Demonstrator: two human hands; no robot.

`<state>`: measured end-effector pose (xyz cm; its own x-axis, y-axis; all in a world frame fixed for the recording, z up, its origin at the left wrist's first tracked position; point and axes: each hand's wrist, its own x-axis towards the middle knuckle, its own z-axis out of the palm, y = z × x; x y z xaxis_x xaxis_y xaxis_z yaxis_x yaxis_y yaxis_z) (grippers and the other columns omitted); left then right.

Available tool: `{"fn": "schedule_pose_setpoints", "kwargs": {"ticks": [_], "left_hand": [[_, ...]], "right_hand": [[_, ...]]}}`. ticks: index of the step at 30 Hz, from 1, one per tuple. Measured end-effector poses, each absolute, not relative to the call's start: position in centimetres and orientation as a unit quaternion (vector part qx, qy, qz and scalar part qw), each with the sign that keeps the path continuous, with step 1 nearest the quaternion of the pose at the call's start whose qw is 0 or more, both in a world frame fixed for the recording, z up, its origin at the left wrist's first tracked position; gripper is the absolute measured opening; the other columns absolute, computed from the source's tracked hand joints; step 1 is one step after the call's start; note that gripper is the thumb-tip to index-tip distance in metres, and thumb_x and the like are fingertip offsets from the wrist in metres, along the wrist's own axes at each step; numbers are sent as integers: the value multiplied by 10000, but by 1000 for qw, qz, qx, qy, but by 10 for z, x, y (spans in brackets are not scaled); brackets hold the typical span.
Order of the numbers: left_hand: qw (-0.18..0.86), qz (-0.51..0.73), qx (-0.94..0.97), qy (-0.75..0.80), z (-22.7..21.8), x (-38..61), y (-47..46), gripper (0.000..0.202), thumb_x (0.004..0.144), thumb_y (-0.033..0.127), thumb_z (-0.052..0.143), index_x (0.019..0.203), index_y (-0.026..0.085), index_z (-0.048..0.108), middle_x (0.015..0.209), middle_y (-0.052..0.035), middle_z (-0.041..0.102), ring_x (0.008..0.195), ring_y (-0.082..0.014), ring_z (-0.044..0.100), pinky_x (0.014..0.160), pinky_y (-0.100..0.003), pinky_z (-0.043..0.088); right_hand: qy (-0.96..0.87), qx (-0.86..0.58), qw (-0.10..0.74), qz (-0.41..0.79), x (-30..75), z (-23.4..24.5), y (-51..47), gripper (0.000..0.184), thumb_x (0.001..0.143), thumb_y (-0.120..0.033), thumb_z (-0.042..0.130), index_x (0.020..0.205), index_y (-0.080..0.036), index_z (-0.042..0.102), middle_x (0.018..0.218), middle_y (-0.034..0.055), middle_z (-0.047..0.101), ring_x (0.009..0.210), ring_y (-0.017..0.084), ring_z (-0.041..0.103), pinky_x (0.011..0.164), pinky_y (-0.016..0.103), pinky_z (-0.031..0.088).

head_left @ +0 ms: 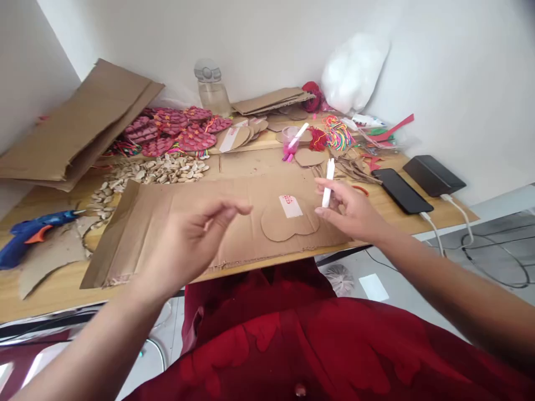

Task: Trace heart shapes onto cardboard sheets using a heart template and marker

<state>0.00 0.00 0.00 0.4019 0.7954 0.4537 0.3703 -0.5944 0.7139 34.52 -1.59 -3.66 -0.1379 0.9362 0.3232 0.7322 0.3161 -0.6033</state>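
Hands are apart; the right hand (350,209) pinches a white pen (329,181) at the right edge of the cardboard cutout (288,228); the left hand (186,242) hangs over the cardboard sheet (246,242), fingers loosely curled, gripping nothing. The cutout lies flat on the sheet's right part; a glue gun (25,239) rests left, a phone (401,192) right.

We're counting live: two slim white marker-like sticks (328,184), one small translucent pink cup (287,139), one blue-and-orange plastic glue gun (45,219), one clear grey-lidded bottle (214,99), one flat black phone (402,191), one boxy black device (434,175), and tan shell-like pieces (171,169), more than we can tally!
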Motion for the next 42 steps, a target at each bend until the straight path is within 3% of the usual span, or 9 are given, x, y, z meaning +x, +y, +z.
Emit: {"fn": "schedule_pose_setpoints", "kwargs": {"ticks": [3, 7, 13, 21, 25, 29, 32, 35, 42], "left_hand": [[232, 315, 847, 360, -34, 15, 9, 285, 1041, 238, 550, 1279, 238, 707, 1220, -48, 772, 1133, -201, 719, 1029, -367, 569], [201, 262, 889, 319, -58, 30, 14, 447, 1014, 208, 582, 1461, 208, 572, 1390, -103, 692, 1307, -259, 616, 1137, -494, 509], [189, 226, 899, 324, -73, 36, 16, 327, 1018, 196, 566, 1320, 228, 688, 1437, -126, 651, 1344, -318, 571, 1100, -604, 503], [176, 259, 894, 321, -85, 32, 16, 322, 1013, 207, 584, 1316, 232, 689, 1426, -151, 621, 1325, -307, 581, 1087, -569, 525], [181, 269, 891, 318, -83, 29, 15, 315, 1022, 239, 584, 1322, 248, 682, 1419, -138, 632, 1324, -292, 593, 1100, -549, 527], [187, 299, 874, 335, -79, 26, 16, 249, 1026, 285, 591, 1237, 260, 720, 1334, -101, 700, 1255, -278, 653, 1075, -524, 550], [197, 319, 863, 340, -77, 25, 18, 210, 1035, 282, 572, 1149, 259, 746, 1246, -72, 747, 1201, -258, 687, 1073, -503, 555], [207, 330, 858, 335, -76, 27, 19, 253, 1049, 231, 521, 1192, 253, 728, 1208, -61, 767, 1185, -239, 694, 1078, -488, 555], [214, 318, 863, 330, -80, 29, 18, 346, 1058, 155, 444, 1294, 231, 685, 1274, -68, 754, 1246, -231, 651, 1116, -510, 527]], "right_hand": [[-738, -578, 318, 142, 346, -57, -18, 648, 911, -400, 684, 1515, -249, 505, 1436, 148, 620, 1311, 338, 620, 1035, 532, 552], [-741, -582, 303, 142, 338, -62, -29, 681, 891, -395, 715, 1522, -276, 489, 1454, 135, 605, 1354, 344, 584, 1123, 572, 487], [-744, -585, 291, 139, 331, -63, -43, 687, 893, -366, 727, 1529, -302, 475, 1441, 122, 621, 1341, 345, 594, 1131, 571, 481], [-730, -590, 309, 153, 328, -63, -51, 664, 898, -350, 731, 1517, -328, 489, 1385, 99, 658, 1303, 333, 622, 1122, 566, 501], [-667, -599, 399, 192, 331, -64, -50, 534, 973, -329, 630, 1493, -324, 508, 1381, 100, 631, 1227, 288, 686, 1057, 498, 568], [-621, -627, 446, 150, 333, -68, -47, 376, 1033, -337, 523, 1406, -325, 574, 1217, 78, 651, 1097, 259, 732, 1038, 516, 578], [-617, -613, 462, 174, 330, -71, -44, 329, 1073, -365, 441, 1349, -317, 613, 1190, 64, 661, 1000, 224, 752, 905, 453, 623], [-625, -592, 471, 192, 326, -72, -41, 373, 1104, -371, 354, 1348, -313, 629, 1209, 72, 667, 1025, 212, 751, 820, 391, 625], [-725, -577, 345, 151, 318, -64, -41, 486, 995, -324, 612, 1477, -339, 544, 1388, 78, 662, 1297, 293, 627, 1099, 525, 535]]}}
